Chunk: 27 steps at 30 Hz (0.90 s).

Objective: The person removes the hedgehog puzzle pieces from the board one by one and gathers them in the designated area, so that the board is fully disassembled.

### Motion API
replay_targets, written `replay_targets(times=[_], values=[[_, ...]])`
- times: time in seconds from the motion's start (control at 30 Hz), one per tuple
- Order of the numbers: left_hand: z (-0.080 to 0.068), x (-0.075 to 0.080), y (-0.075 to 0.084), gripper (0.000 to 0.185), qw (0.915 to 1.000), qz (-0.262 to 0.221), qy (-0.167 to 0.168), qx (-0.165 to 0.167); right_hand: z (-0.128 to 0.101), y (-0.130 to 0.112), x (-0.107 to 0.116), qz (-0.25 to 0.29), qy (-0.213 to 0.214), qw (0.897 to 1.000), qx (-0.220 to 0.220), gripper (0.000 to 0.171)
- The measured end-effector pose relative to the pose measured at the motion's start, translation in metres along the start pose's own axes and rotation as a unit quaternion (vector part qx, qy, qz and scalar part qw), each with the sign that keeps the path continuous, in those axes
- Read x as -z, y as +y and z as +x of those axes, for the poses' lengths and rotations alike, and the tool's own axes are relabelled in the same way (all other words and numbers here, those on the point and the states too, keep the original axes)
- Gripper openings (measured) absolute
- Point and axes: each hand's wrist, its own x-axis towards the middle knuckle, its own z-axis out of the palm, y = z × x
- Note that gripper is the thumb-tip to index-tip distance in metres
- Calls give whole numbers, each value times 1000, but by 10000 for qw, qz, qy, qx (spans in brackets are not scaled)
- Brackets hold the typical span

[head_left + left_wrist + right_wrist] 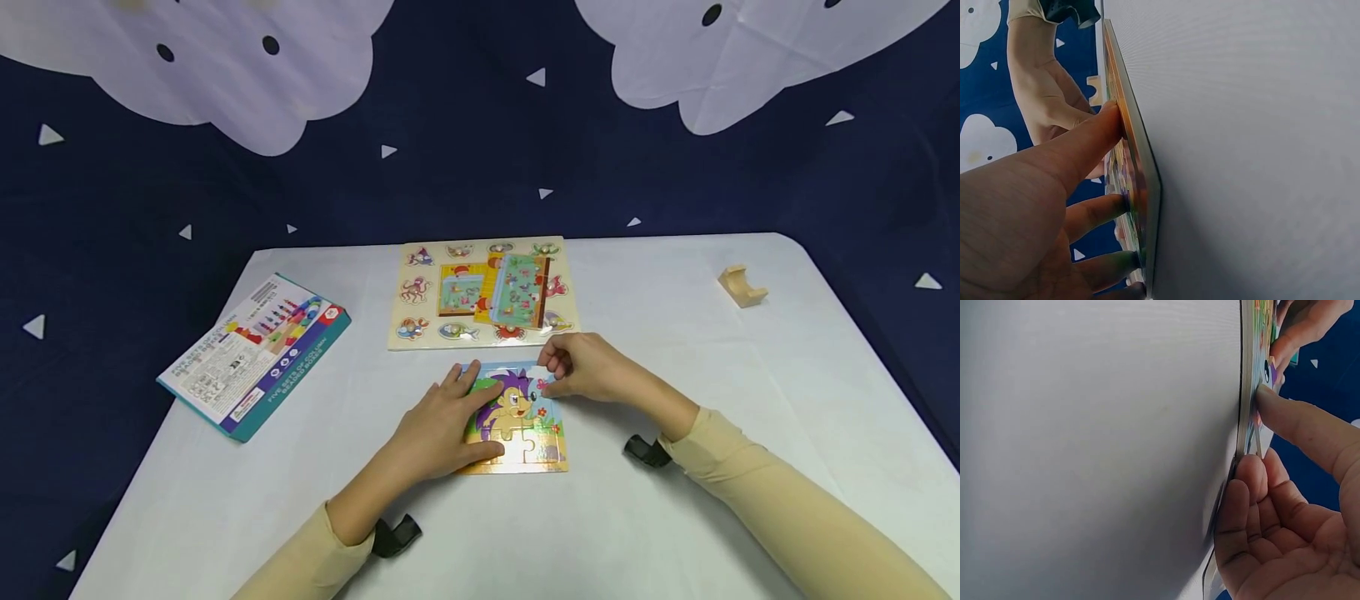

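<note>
A small hedgehog jigsaw puzzle (pixel 517 460) in a tray lies flat on the white table. My left hand (pixel 442 423) rests on its left side, fingers spread and thumb near the lower edge. In the left wrist view, the thumb (pixel 1110 119) and fingertips press on the puzzle's face. At the upper right corner, my right hand (pixel 588 369) pinches a puzzle piece (pixel 1260 434) between thumb and fingers. The right wrist view shows this piece slightly tilted, its outer end raised off the tray (pixel 1245 394). Part of the puzzle's left side is hidden under the left hand.
Behind the puzzle lies a wooden sea-animal peg board (pixel 401 321) with two small flat puzzles (pixel 519 292) on it. A teal-edged box (pixel 258 354) stands at the left. A small wooden cradle-shaped block (pixel 742 287) sits at the far right.
</note>
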Motion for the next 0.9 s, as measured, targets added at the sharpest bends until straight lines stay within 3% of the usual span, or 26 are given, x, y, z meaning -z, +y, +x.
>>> replay_targets(times=[0.23, 0.5, 0.9], values=[[-1, 2, 1, 80, 10000, 56, 16, 1, -2, 0, -2, 271, 28, 9996, 88, 33], [1, 1, -1, 80, 9999, 114, 29, -36, -2, 2, -4, 311, 108, 9991, 276, 22], [-1, -1, -1, 80, 10000, 30, -17, 38, -17, 24, 14, 1227, 128, 9923, -131, 22]])
